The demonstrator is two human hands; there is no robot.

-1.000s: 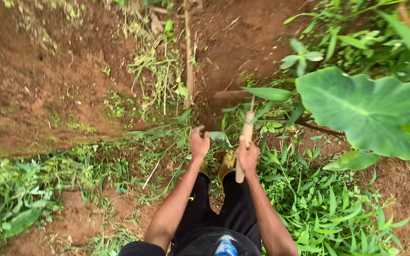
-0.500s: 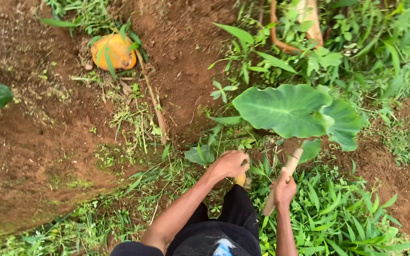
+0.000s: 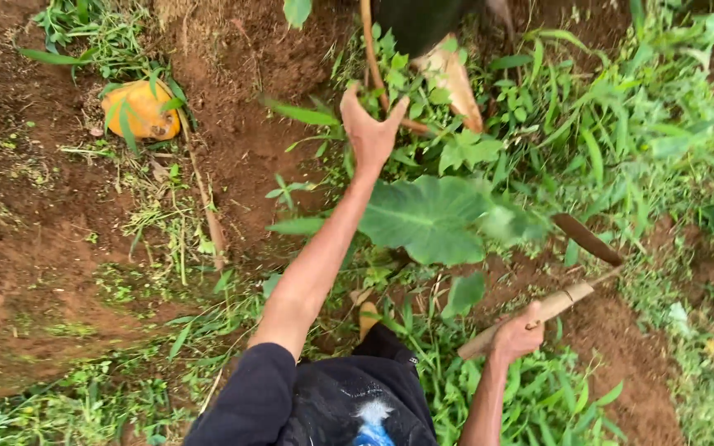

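My left hand reaches far forward with fingers spread, just below a thin brown stalk that rises among leafy weeds. It holds nothing. My right hand is low at the right, closed around the pale wooden handle of a sickle. The tool's dark blade points up and right over bare soil. A large heart-shaped green leaf lies between my two arms.
An orange-yellow fruit lies on the red-brown soil at the upper left. A dry pale husk sits near the stalk. Thick green weeds cover the right side, and grass patches run along the bottom.
My left hand let go of the tool's handle area and stretched forward toward the stalk. The right hand swung the sickle out to the right. The view shifted right.
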